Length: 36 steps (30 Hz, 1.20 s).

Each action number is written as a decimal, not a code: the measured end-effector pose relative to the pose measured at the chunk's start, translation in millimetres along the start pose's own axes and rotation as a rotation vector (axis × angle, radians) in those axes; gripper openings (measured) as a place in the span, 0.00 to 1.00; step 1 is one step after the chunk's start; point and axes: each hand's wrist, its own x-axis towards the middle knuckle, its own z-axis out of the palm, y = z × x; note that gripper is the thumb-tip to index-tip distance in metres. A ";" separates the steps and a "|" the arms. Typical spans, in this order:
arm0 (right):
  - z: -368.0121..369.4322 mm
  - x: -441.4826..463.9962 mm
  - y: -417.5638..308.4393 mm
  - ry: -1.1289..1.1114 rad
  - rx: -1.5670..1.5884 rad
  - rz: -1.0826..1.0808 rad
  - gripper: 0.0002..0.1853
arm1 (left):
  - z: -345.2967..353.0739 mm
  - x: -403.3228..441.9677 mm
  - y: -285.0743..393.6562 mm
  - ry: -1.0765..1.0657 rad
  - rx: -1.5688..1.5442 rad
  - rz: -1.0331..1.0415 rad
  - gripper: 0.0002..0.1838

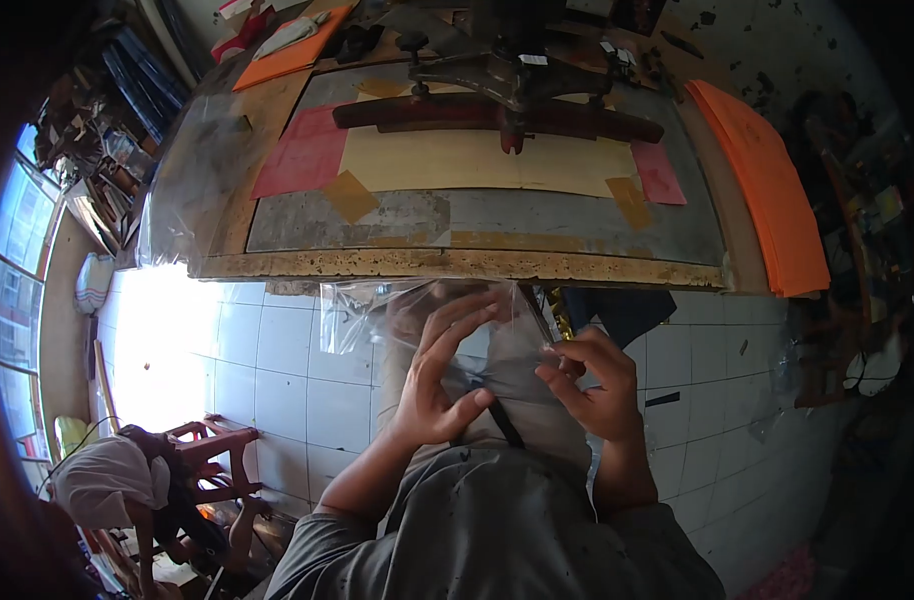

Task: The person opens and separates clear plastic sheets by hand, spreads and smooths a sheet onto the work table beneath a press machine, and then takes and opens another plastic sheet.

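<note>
A thin clear plastic sheet (352, 318) hangs below the front edge of the worktable and stretches across my lap. My left hand (442, 375) lies against this plastic with its fingers stretched out and the thumb apart. To the right, my right hand (599, 385) has its fingers bent into a pinch at the plastic's right side; the pinched edge is small and hard to make out. A dark narrow strip (535, 312) runs down from the table edge close to my right fingertips. What it belongs to cannot be told.
On the worktable (377, 225), a dark red metal bar (447, 115) spans yellow paper (477, 165) and pink sheets (302, 150). Orange folded material (767, 190) lies at right. A person (117, 485) bends beside a red stool (222, 455) at lower left.
</note>
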 end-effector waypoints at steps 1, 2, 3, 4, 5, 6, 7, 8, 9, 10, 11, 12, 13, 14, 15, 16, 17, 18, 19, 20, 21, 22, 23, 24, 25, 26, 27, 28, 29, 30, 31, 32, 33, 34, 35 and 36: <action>2.5 -0.9 -1.6 -0.007 -0.018 -0.010 0.15 | 0.6 0.4 4.7 -0.004 -0.221 -0.096 0.44; 4.5 -1.7 -2.9 -0.015 -0.035 -0.022 0.14 | 1.2 -0.7 7.1 -0.006 -0.443 -0.190 0.45; 5.8 -3.3 -5.6 -0.045 -0.045 -0.015 0.16 | 2.8 -2.6 3.1 0.042 -0.613 -0.285 0.39; 6.6 -5.1 -9.7 -0.075 -0.054 -0.008 0.17 | 0.4 -4.2 3.5 0.053 -0.643 -0.393 0.36; 7.0 -5.9 -13.1 -0.104 -0.063 -0.001 0.18 | -4.3 -3.0 6.1 0.065 -0.673 -0.502 0.34; 6.4 -6.4 -15.6 -0.167 -0.001 0.022 0.19 | -8.5 -0.5 12.4 0.075 -0.702 -0.612 0.31; 5.1 -6.6 -17.5 -0.227 0.059 0.045 0.20 | -10.4 2.3 21.0 0.086 -0.665 -0.634 0.25; 4.0 -7.5 -18.0 -0.284 0.120 0.067 0.21 | -11.1 -0.7 20.1 0.107 -0.691 -0.612 0.24; 3.2 -7.2 -15.8 -0.306 0.234 0.093 0.23 | -11.5 -3.9 18.3 0.125 -0.718 -0.589 0.23; 2.2 -5.6 -11.2 -0.325 0.348 0.116 0.26 | -12.0 -6.0 17.2 0.141 -0.744 -0.563 0.22; 0.8 -5.4 -6.1 -0.344 0.461 0.139 0.29 | -12.5 -7.3 17.6 0.146 -0.794 -0.567 0.21; -1.2 -8.4 2.0 -0.398 0.481 0.181 0.30 | -13.1 -9.2 18.3 0.152 -0.843 -0.572 0.20; -3.0 -12.9 12.6 -0.454 0.502 0.223 0.32 | -13.8 -11.8 19.0 0.159 -0.892 -0.578 0.19; -3.6 -16.4 20.3 -0.511 0.523 0.266 0.33 | -14.6 -15.7 17.7 0.166 -0.926 -0.575 0.18; -3.2 -19.3 23.3 -0.558 0.474 0.299 0.33 | -15.2 -19.8 14.6 0.174 -0.960 -0.570 0.17; -2.7 -23.3 24.8 -0.605 0.425 0.332 0.33 | -15.6 -22.1 12.7 0.182 -0.995 -0.564 0.16; -1.9 -28.7 26.7 -0.653 0.374 0.366 0.33 | -15.4 -23.3 13.1 0.215 -1.034 -0.588 0.16; 0.6 -36.5 31.8 -0.677 0.394 0.414 0.33 | -15.3 -24.4 14.4 0.248 -1.074 -0.613 0.15; 3.9 -45.1 38.3 -0.702 0.412 0.461 0.33 | -15.0 -25.3 14.9 0.282 -1.113 -0.637 0.14; 5.4 -51.7 41.3 -0.726 0.431 0.509 0.32 | -15.2 -25.8 14.5 0.270 -1.158 -0.626 0.14; 5.5 -53.2 39.5 -0.753 0.407 0.547 0.32 | -16.4 -24.8 13.5 0.258 -1.202 -0.613 0.13; 5.8 -53.7 36.8 -0.780 0.383 0.585 0.31 | -17.3 -23.6 12.8 0.245 -1.246 -0.599 0.13; 5.9 -55.3 34.7 -0.805 0.359 0.622 0.30 | -16.9 -22.0 14.3 0.240 -1.242 -0.609 0.13; 7.7 -63.3 42.0 -0.820 0.363 0.604 0.30 | -15.7 -19.4 17.0 0.234 -1.238 -0.618 0.13; 11.0 -73.0 54.1 -0.835 0.366 0.586 0.29 | -14.6 -17.8 18.6 0.228 -1.234 -0.628 0.13; 12.1 -81.6 64.4 -0.850 0.370 0.568 0.28 | -13.6 -18.0 17.4 0.233 -1.251 -0.629 0.13; 10.7 -80.3 62.1 -0.841 0.418 0.642 0.27 | -12.5 -18.6 14.7 0.239 -1.268 -0.630 0.12; 8.4 -78.0 57.7 -0.831 0.466 0.716 0.27 | -11.7 -18.9 13.4 0.245 -1.284 -0.630 0.12; 6.8 -76.6 55.3 -0.820 0.514 0.791 0.26 | -11.2 -18.3 14.2 0.227 -1.289 -0.617 0.12; 5.3 -76.4 56.6 -0.835 0.453 0.746 0.26 | -10.8 -17.3 15.7 0.210 -1.293 -0.605 0.12; 2.5 -76.3 59.0 -0.849 0.391 0.700 0.27 | -10.6 -16.5 16.9 0.192 -1.298 -0.592 0.12; -0.5 -76.0 60.9 -0.862 0.329 0.654 0.27 | -10.6 -16.1 17.7 0.178 -1.310 -0.601 0.12; -3.6 -75.7 62.0 -0.803 0.349 0.689 0.27 | -10.7 -15.7 18.4 0.165 -1.322 -0.608 0.12; -6.5 -75.7 62.8 -0.744 0.369 0.724 0.27 | -10.8 -15.5 18.6 0.151 -1.335 -0.617 0.12; -8.4 -75.0 62.9 -0.685 0.389 0.758 0.28 | -11.5 -16.0 16.7 0.144 -1.353 -0.602 0.13; -9.5 -71.1 61.7 -0.627 0.386 0.784 0.27 | -13.0 -17.2 13.2 0.137 -1.372 -0.588 0.13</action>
